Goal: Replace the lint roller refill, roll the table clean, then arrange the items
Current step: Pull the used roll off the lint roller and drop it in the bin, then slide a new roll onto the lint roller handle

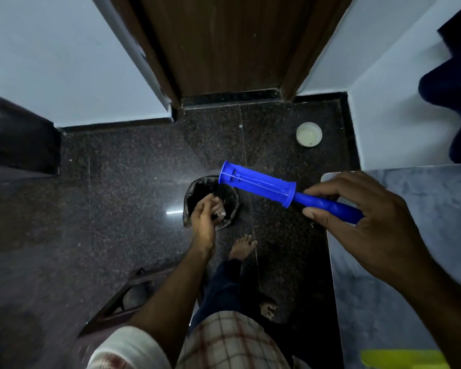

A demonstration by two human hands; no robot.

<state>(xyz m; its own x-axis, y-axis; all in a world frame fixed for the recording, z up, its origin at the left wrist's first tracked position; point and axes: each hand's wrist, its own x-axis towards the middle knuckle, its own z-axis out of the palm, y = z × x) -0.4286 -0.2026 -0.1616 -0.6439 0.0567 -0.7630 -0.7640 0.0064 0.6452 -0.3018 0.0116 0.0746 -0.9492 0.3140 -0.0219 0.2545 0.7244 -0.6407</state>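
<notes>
Standing barefoot on the dark speckled floor [117,182], I see my checked shirt [232,342] at the bottom of the view and a yellow thing [402,358], too blurred to name, on the near corner of the grey marbled surface [423,262] at my right. A brown wooden frame [123,296] lies low on my left, beside my leg. My right hand [378,225] is up over the edge of the surface, fingers and thumb closed round the handle of the blue lint roller [285,191]. The roller's bare ribbed core carries no sticky paper and points left and away from me, its far end hanging above the bin. My left hand [204,219] reaches down to the mouth of the small round bin [232,193], which is lined with a black bag and stands on the floor just ahead of my feet. Its fingers are curled loosely around something pale and crumpled at the rim; I cannot tell whether it is gripped or already let go. Farther off, near the right wall, a small white round dish [309,134] sits on the floor. Beyond it all stands a brown wooden door [224,43] between white walls.
</notes>
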